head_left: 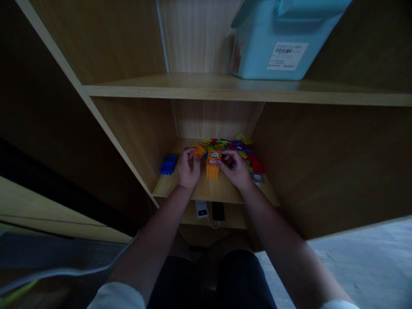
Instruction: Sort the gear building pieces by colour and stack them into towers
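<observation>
Inside a low cabinet compartment, my left hand point(189, 168) pinches a loose orange toothed building piece point(198, 150). Just right of it stands an upright stack of orange building pieces point(212, 170) on the shelf board. The fingers of my right hand point(237, 171) are closed at the stack's upper right side, thumb against its face. Behind and to the right lies a heap of mixed building pieces point(240, 146) in red, yellow, green and purple. A smaller blue stack of pieces point(168, 165) sits at the left, apart from both hands.
A light blue plastic bin point(257, 56) with a label stands on the upper shelf point(193, 91). Below are a white power bank point(201, 209) with a cable and a black flat device point(218, 211). Cabinet walls close in on both sides.
</observation>
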